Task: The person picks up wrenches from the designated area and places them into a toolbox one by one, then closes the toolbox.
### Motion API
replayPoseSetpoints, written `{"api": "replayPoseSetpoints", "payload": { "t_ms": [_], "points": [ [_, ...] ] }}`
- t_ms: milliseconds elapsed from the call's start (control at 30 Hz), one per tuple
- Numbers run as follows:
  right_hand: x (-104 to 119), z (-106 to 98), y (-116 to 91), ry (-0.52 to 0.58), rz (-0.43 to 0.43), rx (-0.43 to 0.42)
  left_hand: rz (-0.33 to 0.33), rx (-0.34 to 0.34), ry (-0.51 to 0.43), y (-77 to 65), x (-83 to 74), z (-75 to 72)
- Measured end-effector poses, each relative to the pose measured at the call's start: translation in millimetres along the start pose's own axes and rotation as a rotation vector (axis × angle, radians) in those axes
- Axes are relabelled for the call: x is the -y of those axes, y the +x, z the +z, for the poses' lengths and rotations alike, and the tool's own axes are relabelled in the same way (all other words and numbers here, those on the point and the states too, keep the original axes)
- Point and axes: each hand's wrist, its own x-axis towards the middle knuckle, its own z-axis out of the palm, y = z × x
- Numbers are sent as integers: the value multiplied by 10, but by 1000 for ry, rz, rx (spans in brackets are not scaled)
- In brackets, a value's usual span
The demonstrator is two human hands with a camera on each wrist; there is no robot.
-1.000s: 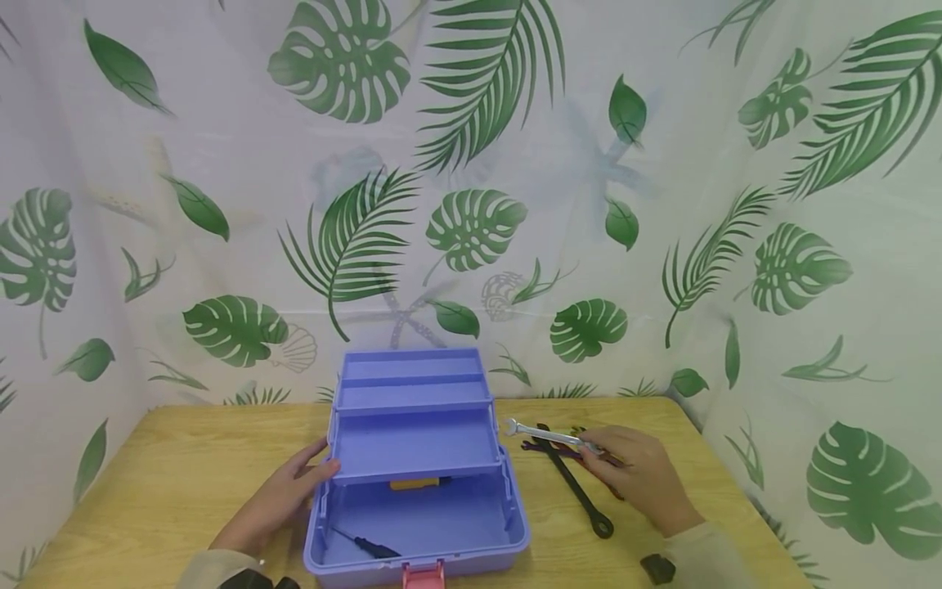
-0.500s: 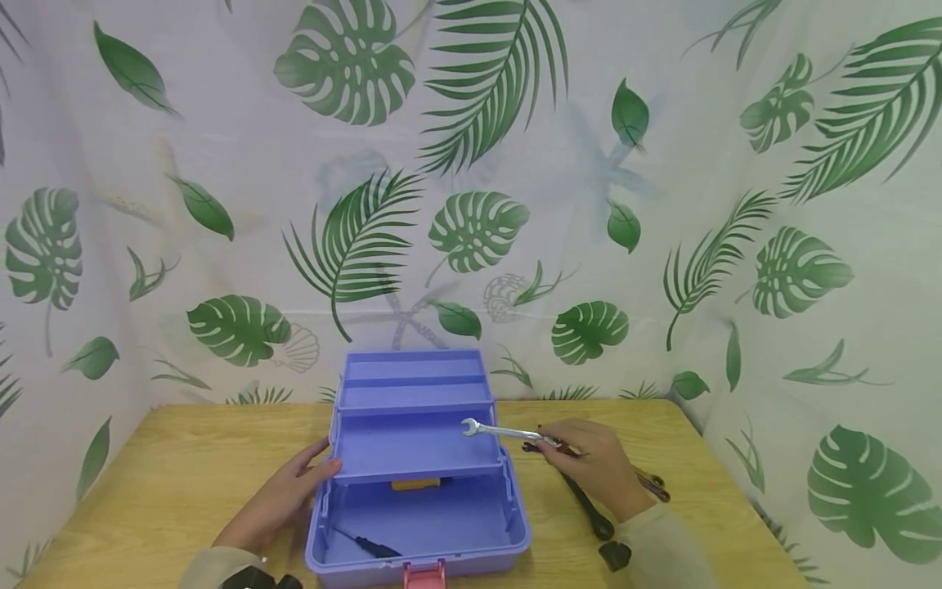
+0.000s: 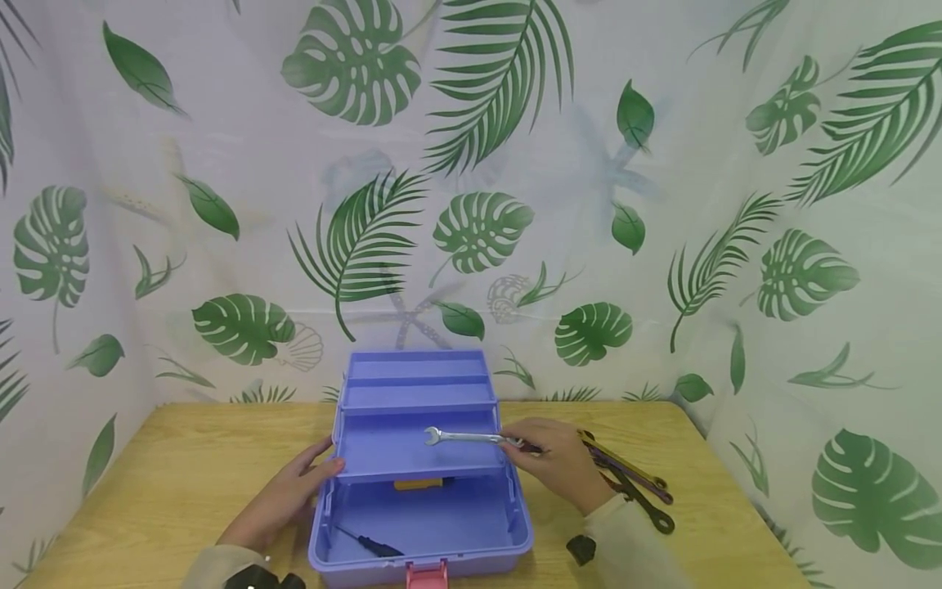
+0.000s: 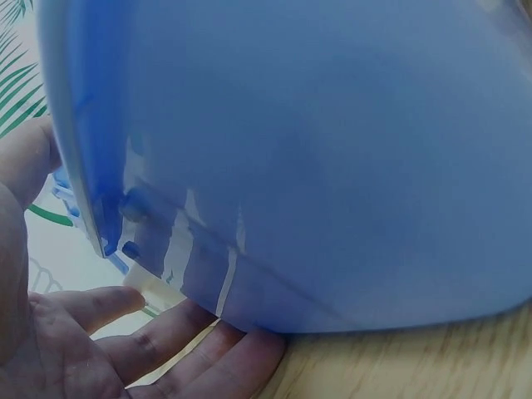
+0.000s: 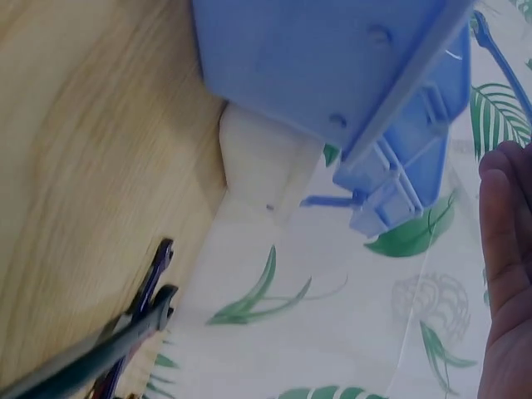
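A purple toolbox (image 3: 478,564) stands with its stepped trays (image 3: 415,450) raised. Between the thumb and fingers of my right hand (image 3: 555,462) is a silver wrench (image 3: 464,437), its open end pointing left over the lowest tray. Part of that wrench (image 5: 504,65) shows at the upper right in the right wrist view. My left hand (image 3: 283,495) is at the box's left side, thumb at the tray corner. In the left wrist view its extended fingers (image 4: 179,337) touch the outer wall. A black-handled screwdriver (image 3: 379,546) and a yellow-handled tool (image 3: 418,483), partly hidden under the tray, lie inside.
Several wrenches, one large and black (image 3: 655,515), lie in a pile on the wooden table (image 3: 206,458) beyond my right wrist. A pink latch (image 3: 427,577) sits on the box front. A leaf-printed curtain (image 3: 515,262) hangs behind the table.
My right hand has carried the wrench leftward from above the pile to over the tray. More of the pile now shows behind it. The left hand stays at the box.
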Motion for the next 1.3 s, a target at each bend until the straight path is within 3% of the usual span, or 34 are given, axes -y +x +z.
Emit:
{"api": "replayPoseSetpoints", "payload": {
  "t_ms": [500, 767, 1300],
  "points": [
    [-5, 262, 65, -29, 73, 92, 11, 2, -9, -3, 4, 5],
    [-2, 318, 120, -143, 55, 183, 29, 15, -37, 3, 21, -3],
    [63, 282, 207, -126, 120, 358, -11, 3, 12, 19, -9, -10]
  ]
}}
